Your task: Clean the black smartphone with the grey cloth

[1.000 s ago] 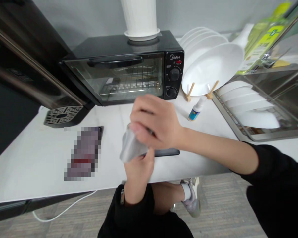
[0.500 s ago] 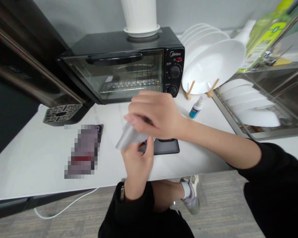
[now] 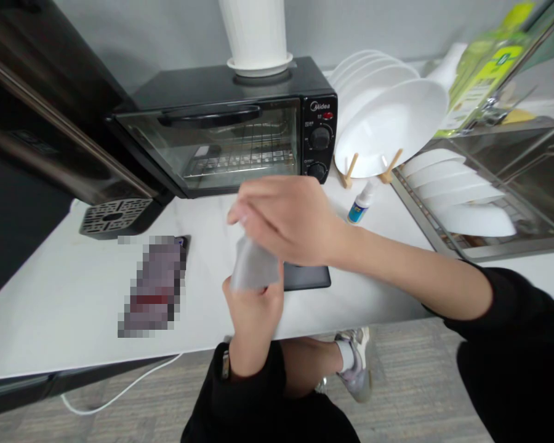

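Observation:
A crumpled translucent grey sheet (image 3: 253,264), perhaps thin cloth or film, hangs between my hands above the white counter (image 3: 50,307). My left hand (image 3: 253,311) grips its lower part from below. My right hand (image 3: 279,218) curls over its top end, with the fingers pointing left and the thumb hidden. A flat black pad (image 3: 307,278) lies on the counter under my hands, partly covered by them. My left wrist wears a dark watch strap (image 3: 225,364).
A black Midea toaster oven (image 3: 226,129) stands behind my hands, with a white cylinder on top. To its right are white plates (image 3: 390,126) on a wooden stand, a small blue-labelled bottle (image 3: 362,204), and a metal dish rack (image 3: 471,197). A pixelated phone (image 3: 154,286) lies left.
The grey sheet has swung from a slant to a more upright hang. My right hand has shifted slightly, its fingertips now further left and higher over the sheet.

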The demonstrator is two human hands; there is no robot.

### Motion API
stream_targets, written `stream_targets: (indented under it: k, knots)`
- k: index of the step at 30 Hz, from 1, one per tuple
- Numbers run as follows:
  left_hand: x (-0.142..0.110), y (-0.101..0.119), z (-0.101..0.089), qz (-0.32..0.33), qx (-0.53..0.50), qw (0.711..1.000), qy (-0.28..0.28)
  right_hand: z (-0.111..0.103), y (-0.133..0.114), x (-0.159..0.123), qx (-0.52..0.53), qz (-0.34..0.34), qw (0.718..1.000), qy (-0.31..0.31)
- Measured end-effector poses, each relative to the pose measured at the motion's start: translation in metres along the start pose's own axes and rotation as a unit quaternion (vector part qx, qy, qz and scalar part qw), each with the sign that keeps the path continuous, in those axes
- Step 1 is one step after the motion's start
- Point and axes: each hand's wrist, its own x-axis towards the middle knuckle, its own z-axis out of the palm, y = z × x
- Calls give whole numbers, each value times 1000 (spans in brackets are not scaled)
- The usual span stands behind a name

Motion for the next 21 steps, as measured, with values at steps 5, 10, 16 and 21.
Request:
stream_targets:
  k: [5, 10, 16, 21]
  knots:
    - [0, -1, 1, 4, 5, 1000, 13, 1, 2, 1, -41, -62, 997, -19]
    - [2, -1, 0, 34, 16, 999, 5, -3, 3, 0, -3, 21, 1000, -16]
    - [1, 1, 1, 38, 6, 999, 7, -3, 3, 1, -30, 10, 999, -25]
    - [2, 4, -1, -24, -53, 997, -41, -3, -4, 1, -22, -25, 999, -25]
